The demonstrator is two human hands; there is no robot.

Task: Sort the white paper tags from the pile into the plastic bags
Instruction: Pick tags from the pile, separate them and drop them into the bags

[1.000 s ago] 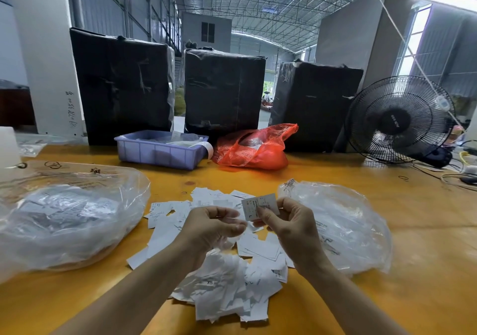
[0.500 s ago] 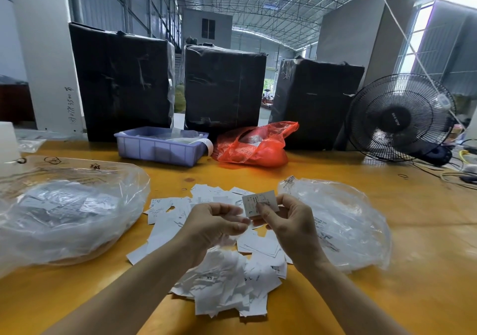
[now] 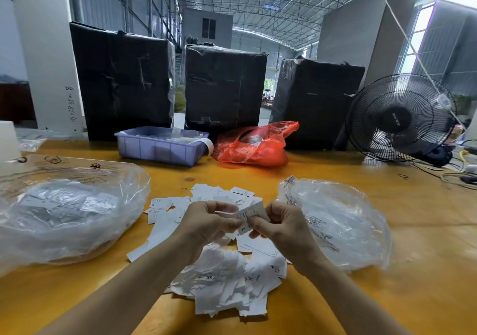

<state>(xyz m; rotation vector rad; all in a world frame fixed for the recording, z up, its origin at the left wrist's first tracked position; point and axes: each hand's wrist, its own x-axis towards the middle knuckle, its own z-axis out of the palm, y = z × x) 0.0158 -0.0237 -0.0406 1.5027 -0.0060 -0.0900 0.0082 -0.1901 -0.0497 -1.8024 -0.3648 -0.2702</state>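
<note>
We see both hands raised over the middle of the table (image 3: 387, 257); our left hand (image 3: 206, 225) and right hand (image 3: 281, 227) meet at one tag (image 3: 251, 214), each pinching it between thumb and curled fingers, the left at its near-left edge, the right at its near-right edge; the tag is tilted and carries small print with a letter L at its lower end; a second slip seems to sit in the left fingers, though we cannot tell for sure; beneath the hands lies the pile (image 3: 227, 283) of white tags, spreading from the near edge toward the table's middle, one slip there marked XS; toward the left edge rests the left bag (image 3: 67, 213), clear plastic, bulging, with tags showing through it; to the right of the pile, touching its fringe, lies the right bag (image 3: 335, 221), clear and crumpled, with some tags inside; along the far edge stand a bin (image 3: 160, 149), lilac, and just beside it a red bag (image 3: 255, 146); behind them rise three black boxes (image 3: 224, 87); at the far right corner stands a fan (image 3: 398, 118) with cables trailing beside it.
</note>
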